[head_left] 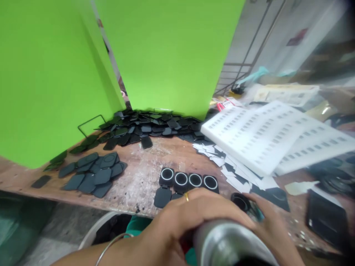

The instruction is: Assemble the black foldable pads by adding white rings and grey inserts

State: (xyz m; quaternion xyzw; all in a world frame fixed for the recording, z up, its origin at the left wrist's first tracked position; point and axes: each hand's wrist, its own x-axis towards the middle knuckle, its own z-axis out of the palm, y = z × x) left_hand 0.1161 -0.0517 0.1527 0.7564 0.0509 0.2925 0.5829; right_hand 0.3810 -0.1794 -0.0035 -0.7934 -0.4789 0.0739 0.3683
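Note:
My left hand point(180, 221) is curled over the top of a silver metal cylinder point(227, 242) at the bottom of the view, a ring on one finger and a bangle on the wrist. My right hand point(273, 229) wraps the cylinder's right side, with a small black round part point(240, 201) at its fingertips. Just beyond my hands, a row of several black square pieces with white rings point(188, 180) lies on the worn wooden table point(138, 177).
A heap of black square covers point(149, 127) lies at the foot of green panels point(166, 51). A smaller group point(94, 173) sits at the left. White perforated trays point(266, 136) and white paper bits point(222, 159) lie at the right. A white bucket rim point(94, 229) shows below the table edge.

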